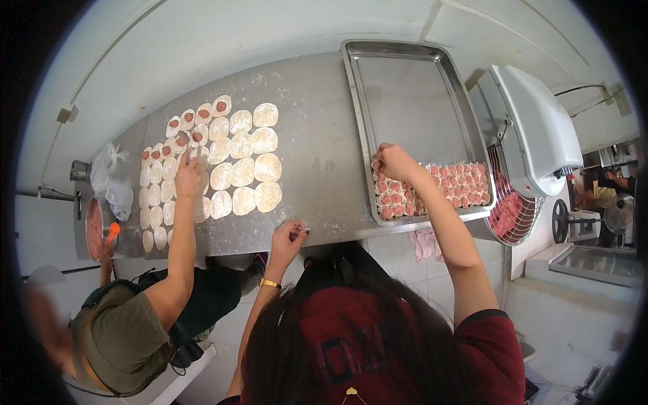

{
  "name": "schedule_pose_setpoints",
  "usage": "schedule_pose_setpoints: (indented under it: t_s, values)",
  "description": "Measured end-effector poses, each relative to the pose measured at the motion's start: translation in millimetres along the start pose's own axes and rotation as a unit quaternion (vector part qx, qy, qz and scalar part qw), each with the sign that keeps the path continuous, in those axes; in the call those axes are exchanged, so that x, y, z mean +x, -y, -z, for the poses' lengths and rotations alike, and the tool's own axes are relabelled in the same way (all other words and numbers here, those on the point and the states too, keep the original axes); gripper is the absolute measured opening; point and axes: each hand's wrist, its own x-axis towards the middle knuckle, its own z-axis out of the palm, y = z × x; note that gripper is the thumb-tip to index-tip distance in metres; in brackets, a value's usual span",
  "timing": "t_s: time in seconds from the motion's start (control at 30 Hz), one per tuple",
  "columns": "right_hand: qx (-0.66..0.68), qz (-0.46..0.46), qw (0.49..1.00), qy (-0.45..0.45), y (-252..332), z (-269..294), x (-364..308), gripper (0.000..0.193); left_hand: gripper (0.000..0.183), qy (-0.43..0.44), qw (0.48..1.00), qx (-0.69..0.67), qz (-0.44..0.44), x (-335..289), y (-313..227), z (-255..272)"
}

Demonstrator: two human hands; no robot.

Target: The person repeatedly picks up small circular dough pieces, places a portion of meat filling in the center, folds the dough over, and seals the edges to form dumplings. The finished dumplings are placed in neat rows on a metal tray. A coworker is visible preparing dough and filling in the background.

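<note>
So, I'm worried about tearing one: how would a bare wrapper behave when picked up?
A bare wrapper will probably droop, as it looks thin and lies flat. It may come away easily, since the table is dusted white. Some wrappers touch or overlap, so lifting one could drag its neighbour.

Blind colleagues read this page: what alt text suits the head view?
A person's right hand is above a metal tray part-filled with meat-filled dumplings; the left hand is at the edge of the table. At left, a co-worker's hand is over flat dough rounds, some topped with meat.
</note>
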Motion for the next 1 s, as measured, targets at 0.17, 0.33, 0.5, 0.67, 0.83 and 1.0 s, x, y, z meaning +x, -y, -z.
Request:
schedule_pose_setpoints:
  t_s: [0.17, 0.33, 0.5, 0.67, 0.83, 1.0]
  values:
    - [0.027, -0.007, 0.999, 0.022, 1.1, 5.3, -2.8, 0.029, 0.02, -0.017, 0.999, -0.012, -0.028, 1.0, 3.2, -2.2]
    - [0.065, -0.032, 0.997, -0.018, -4.6, 12.5, 1.0, 0.029, 0.017, -0.011, 1.0, 0.019, -0.015, 2.5, -5.3, 0.8]
    - [0.069, -0.055, 0.996, 0.018, -20.0, 10.8, 10.7, 0.026, 0.016, -0.008, 1.0, 0.001, 0.003, 2.7, -11.5, -0.1]
    - [0.077, -0.098, 0.99, 0.067, -18.2, 5.0, 17.7, 0.017, 0.017, 0.006, 1.0, -0.006, 0.02, 2.1, -14.2, 3.4]
    - [0.08, -0.045, 0.994, 0.051, -29.0, -2.8, 10.0, 0.023, 0.017, 0.019, 1.0, 0.003, 0.016, 11.4, -5.0, 30.3]
    - [0.122, -0.087, 0.983, -0.11, 12.1, 22.3, -0.1, 0.033, 0.017, -0.19, 0.981, 0.042, -0.006, 71.5, 15.0, 112.3]
